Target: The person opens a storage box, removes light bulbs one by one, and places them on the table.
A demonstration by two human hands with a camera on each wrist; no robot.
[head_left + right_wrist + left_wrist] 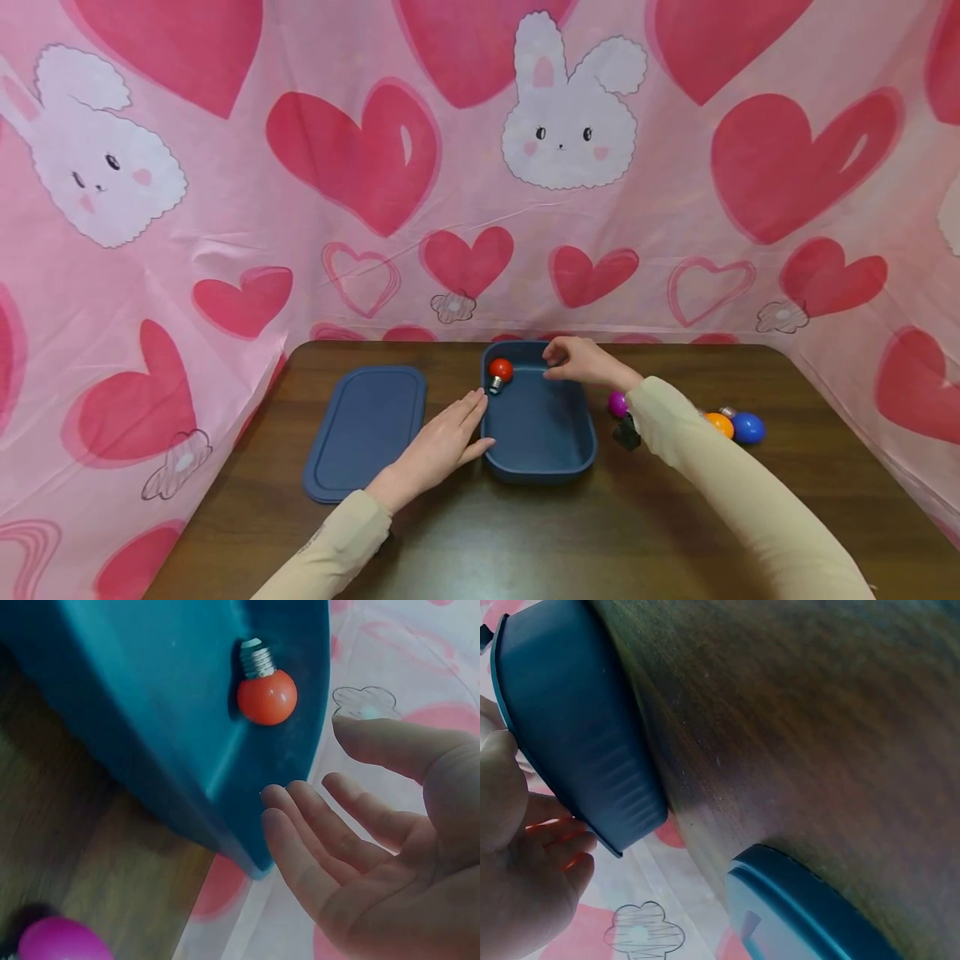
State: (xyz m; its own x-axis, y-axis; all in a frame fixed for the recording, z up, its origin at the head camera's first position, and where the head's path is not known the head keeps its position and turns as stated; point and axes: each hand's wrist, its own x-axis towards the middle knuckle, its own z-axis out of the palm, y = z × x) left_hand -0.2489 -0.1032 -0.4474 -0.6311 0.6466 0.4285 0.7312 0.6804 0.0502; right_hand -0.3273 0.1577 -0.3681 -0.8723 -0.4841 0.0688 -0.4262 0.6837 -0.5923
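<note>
Backdrop: a pink cloth (pixel 315 250) printed with hearts and rabbits is being hung around the table's far and side edges.
Table (pixel 525 533): dark wood grain is being shown.
Lid (pixel 366 432): being rested flat toward the left edge.
Box (pixel 537 417): being kept at the far middle.
Left hand (pixel 442 442): being laid flat-fingered against the box's left wall.
Right hand (pixel 581 362): being held relaxed and empty over the box's far rim.
Red bulb (pixel 500 372): being kept in the box's far left corner.
Other bulbs (pixel 731 426): being left toward the right edge.
</note>
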